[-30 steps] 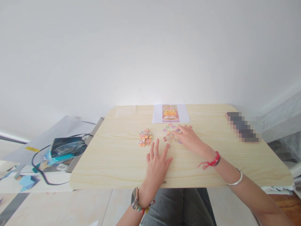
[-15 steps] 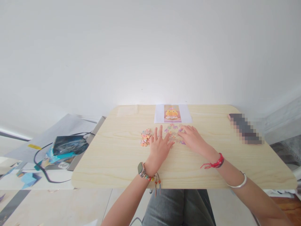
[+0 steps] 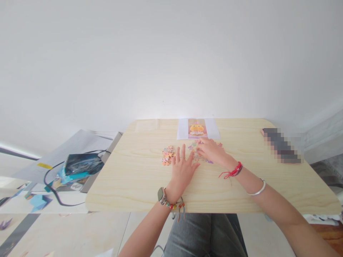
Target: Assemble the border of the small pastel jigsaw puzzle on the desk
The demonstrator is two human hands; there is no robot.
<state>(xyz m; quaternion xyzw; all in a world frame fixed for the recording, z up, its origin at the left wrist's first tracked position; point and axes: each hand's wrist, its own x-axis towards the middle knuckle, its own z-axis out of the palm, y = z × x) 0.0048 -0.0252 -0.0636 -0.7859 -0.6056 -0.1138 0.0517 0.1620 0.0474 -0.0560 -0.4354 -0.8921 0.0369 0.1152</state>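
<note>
Fingers spread, my left hand (image 3: pixel 183 172) lies beside a pile of jigsaw puzzle pieces (image 3: pixel 168 156), its fingertips at the pile's right side. My right hand (image 3: pixel 213 150) reaches over a second group of puzzle pieces, spread flat, some purple (image 3: pixel 209 161). Its thumb and fingers are drawn together and point down at these pieces; anything between the fingertips is too small to make out. Behind both groups lies a white sheet (image 3: pixel 182 129) with a printed picture (image 3: pixel 197 129) of a yellow cartoon figure.
A phone-like object (image 3: pixel 281 145), partly blurred, lies at the right of the wooden table (image 3: pixel 128 178). A thin pale sheet (image 3: pixel 147 125) lies at the back left. Left of the table are papers, a dark bag (image 3: pixel 83 164) and a black strap. A white wall stands behind.
My right hand has moved left and slightly away from me over the spread pieces, uncovering some on its right. My left hand stays almost in place. The view has shifted slightly.
</note>
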